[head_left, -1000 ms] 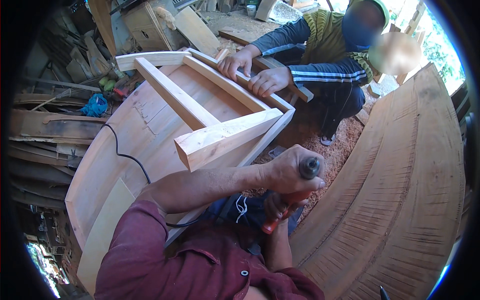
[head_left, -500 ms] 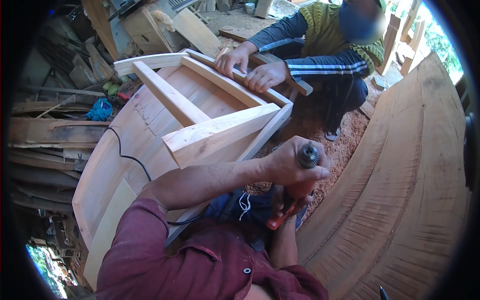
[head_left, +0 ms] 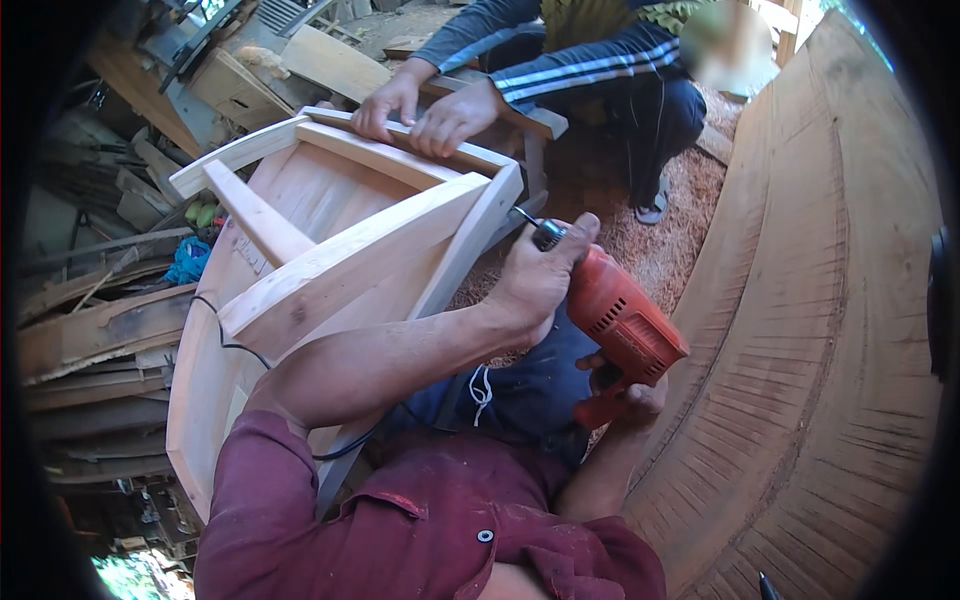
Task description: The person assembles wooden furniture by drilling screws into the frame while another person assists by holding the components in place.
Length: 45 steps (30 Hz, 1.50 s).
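Red electric drill (head_left: pixel 620 325) is gripped in both hands: left hand (head_left: pixel 535 280) clenched around its front, right hand (head_left: pixel 625 395) closed on the handle. Its bit touches the pale wooden frame (head_left: pixel 340 250), whose far rail a co-worker's hands (head_left: pixel 420 105) steady. Drilling seems underway; steady, square pressure comes next.
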Each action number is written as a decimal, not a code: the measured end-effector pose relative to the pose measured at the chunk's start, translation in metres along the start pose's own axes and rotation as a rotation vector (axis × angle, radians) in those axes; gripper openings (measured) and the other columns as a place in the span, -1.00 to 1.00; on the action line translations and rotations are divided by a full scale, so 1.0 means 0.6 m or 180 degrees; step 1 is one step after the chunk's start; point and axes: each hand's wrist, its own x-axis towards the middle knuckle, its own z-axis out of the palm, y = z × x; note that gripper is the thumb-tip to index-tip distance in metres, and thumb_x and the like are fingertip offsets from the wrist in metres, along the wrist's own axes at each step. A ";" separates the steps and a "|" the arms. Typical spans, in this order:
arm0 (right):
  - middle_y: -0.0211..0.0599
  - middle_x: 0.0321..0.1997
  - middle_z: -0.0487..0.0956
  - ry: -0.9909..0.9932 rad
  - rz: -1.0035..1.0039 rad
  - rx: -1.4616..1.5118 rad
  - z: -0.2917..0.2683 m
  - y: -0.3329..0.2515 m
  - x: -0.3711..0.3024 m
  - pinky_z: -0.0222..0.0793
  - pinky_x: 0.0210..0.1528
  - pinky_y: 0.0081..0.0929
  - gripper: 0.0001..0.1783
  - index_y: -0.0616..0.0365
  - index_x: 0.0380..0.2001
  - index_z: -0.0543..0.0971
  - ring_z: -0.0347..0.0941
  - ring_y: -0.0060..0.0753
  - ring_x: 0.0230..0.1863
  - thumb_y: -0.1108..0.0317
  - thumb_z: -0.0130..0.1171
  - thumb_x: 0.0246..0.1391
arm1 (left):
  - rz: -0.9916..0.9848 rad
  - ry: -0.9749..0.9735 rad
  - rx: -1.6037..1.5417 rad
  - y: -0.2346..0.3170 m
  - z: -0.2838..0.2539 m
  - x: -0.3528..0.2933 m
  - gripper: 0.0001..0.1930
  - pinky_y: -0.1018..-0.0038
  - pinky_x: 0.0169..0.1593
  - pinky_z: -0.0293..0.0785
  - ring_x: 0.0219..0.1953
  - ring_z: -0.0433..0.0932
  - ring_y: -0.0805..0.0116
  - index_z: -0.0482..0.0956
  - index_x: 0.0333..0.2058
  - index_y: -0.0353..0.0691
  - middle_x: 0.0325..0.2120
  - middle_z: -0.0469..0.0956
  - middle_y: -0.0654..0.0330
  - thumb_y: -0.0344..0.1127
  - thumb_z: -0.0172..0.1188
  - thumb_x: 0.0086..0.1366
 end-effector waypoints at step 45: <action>0.07 -0.11 0.62 0.0670 0.0375 -0.1609 0.054 -0.102 0.082 0.58 -0.36 -0.47 -0.17 0.36 0.31 0.16 0.66 -0.20 -0.28 0.52 0.23 -0.06 | 0.3307 -0.1535 0.5418 0.108 0.009 -0.016 -0.23 0.18 0.06 0.46 0.01 0.52 -0.04 0.43 0.16 -0.32 -0.06 0.49 -0.07 0.12 0.38 0.12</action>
